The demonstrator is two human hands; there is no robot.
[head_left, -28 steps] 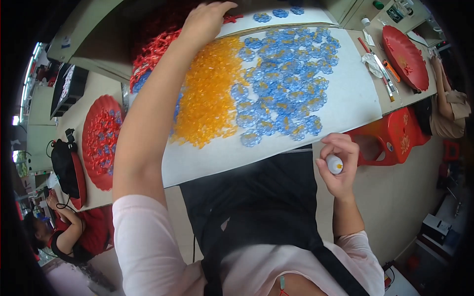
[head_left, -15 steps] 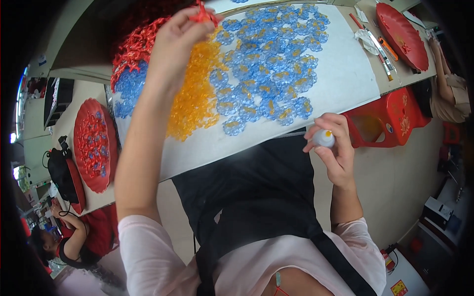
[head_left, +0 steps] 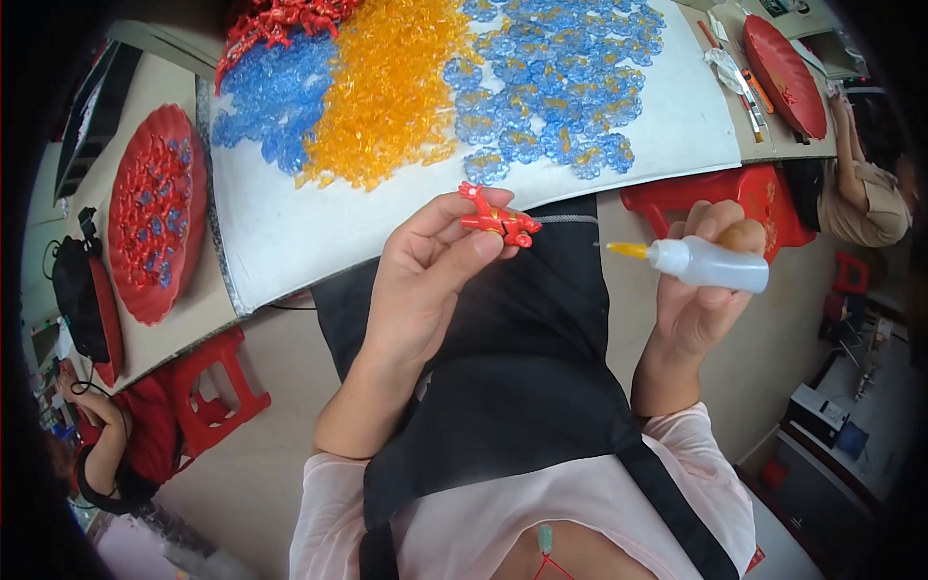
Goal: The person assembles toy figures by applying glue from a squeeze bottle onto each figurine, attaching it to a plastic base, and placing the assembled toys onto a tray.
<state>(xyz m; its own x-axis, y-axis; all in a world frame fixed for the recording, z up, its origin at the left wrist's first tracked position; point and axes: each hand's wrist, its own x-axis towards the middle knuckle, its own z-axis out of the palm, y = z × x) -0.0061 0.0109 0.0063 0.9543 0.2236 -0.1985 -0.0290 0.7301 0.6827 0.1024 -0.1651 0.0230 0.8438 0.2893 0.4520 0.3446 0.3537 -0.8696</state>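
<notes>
Between the thumb and fingers of my left hand [head_left: 425, 261] is a small red plastic figurine [head_left: 501, 222] with gold marks, held just in front of the table's near edge. My right hand [head_left: 701, 290] grips a white squeeze bottle [head_left: 710, 266] lying sideways, its yellow nozzle [head_left: 628, 250] aimed left toward the figurine but apart from it. On the white sheet [head_left: 290, 232] beyond lie a heap of amber plastic pieces [head_left: 387, 97], loose blue pieces [head_left: 280, 87], a pile of red figurines [head_left: 290, 24] and rows of blue discs with yellow centres [head_left: 561, 87].
A red scalloped tray [head_left: 159, 213] of red and blue pieces stands at the left; another red tray [head_left: 785, 77] is at the far right, near brushes [head_left: 749, 101]. Red stools [head_left: 217, 391] stand below the table. Other people [head_left: 875, 184] sit on both sides.
My left hand has come back from the red pile to in front of me with a red figurine. The bottle in my right hand has turned from facing me to pointing left.
</notes>
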